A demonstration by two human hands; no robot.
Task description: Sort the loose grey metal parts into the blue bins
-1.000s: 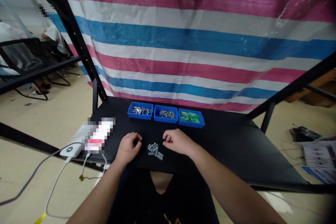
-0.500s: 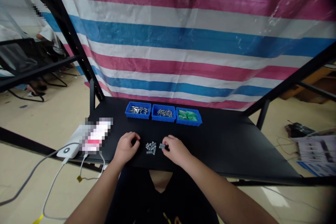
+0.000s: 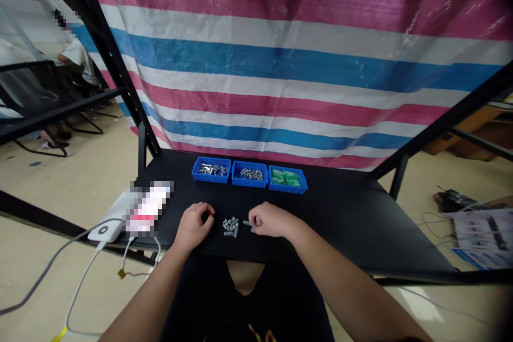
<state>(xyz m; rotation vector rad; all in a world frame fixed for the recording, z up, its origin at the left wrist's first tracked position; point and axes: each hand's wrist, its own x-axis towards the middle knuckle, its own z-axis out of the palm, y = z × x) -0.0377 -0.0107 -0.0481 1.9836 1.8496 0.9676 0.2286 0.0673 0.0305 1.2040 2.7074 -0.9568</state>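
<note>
My left hand (image 3: 195, 224) rests on the black table, fingers curled with thumb and forefinger a little apart, nothing between them. A small pile of metal cylinders and screws (image 3: 230, 227) lies between my hands. My right hand (image 3: 270, 220) is pinched together just right of the pile, its fingertips on a small grey metal cylinder (image 3: 253, 228). Another metal piece (image 3: 246, 222) pokes out to the left of those fingertips. How the two pieces touch is too small to tell.
Three blue bins stand behind the pile: one with metal cylinders (image 3: 211, 170), one with small screws (image 3: 250, 174), one with green packets (image 3: 287, 178). A blurred phone (image 3: 150, 211) and a white power bank (image 3: 106, 230) with cables lie at the left. Striped sheeting hangs behind.
My right hand has turned, its knuckles now higher and its fingertips pointing down more. A second metal piece shows at its fingertips. My left hand has stayed in place.
</note>
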